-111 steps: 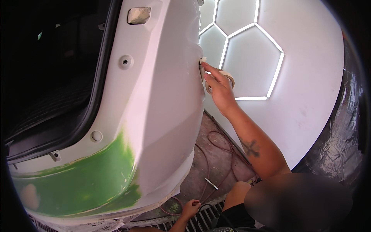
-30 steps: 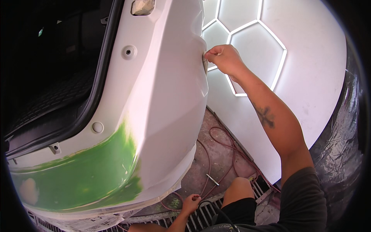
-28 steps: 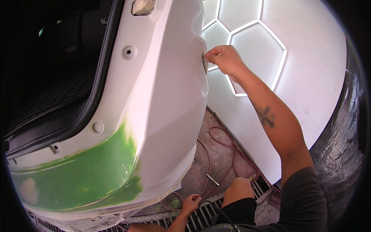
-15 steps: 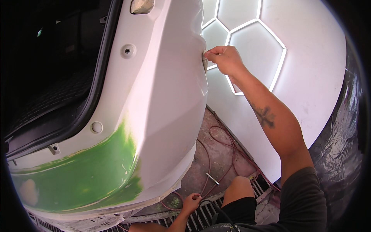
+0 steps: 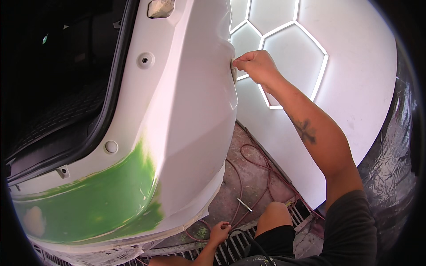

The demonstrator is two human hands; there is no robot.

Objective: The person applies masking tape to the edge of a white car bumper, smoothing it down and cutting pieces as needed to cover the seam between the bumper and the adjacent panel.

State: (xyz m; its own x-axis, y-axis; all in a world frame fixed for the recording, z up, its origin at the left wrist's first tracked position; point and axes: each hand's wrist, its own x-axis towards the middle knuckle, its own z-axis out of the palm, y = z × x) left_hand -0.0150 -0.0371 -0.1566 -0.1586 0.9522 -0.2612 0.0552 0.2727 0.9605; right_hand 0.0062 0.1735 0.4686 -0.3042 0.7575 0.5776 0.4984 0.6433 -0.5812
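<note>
Right grip [image 5: 257,67] apparently against pale strip [image 5: 233,72]

My right hand [image 5: 258,67] reaches forward, thumb and fingertips [image 5: 240,65] drawn together in a pinch, my tattooed right forearm [image 5: 303,117] sloping down behind them. Well below those fingers, my left hand [image 5: 219,232] sits loosely curled.

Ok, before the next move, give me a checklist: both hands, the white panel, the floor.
1. Right hand at the white panel's right edge: ok.
2. What its fingertips pinch: cannot tell, too small.
3. Left hand away from the green patch: ok.
4. Left hand's grip: cannot tell.
5. Upper opening stuffed: ok, crumpled pale filling shows.
6. Floor free of hoses: not ok, reddish hose lies looped.
</note>
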